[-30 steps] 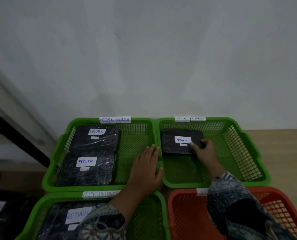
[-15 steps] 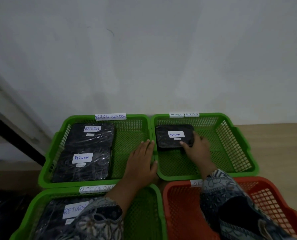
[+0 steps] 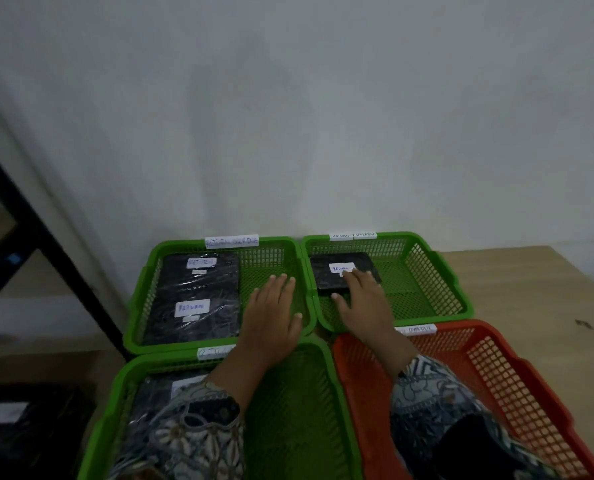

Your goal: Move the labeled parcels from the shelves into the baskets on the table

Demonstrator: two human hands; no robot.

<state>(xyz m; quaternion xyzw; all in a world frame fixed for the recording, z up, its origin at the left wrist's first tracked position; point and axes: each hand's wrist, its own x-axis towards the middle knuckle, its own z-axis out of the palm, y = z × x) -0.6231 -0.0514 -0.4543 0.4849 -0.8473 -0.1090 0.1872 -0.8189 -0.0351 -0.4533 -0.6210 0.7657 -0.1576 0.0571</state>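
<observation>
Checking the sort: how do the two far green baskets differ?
The far left basket holds two large parcels; the far right basket holds one smaller parcel in its far left corner. The left hand lies over the far left basket, off its parcels; the right hand touches the far right basket's parcel. Both are green mesh, tagged at the back.
</observation>
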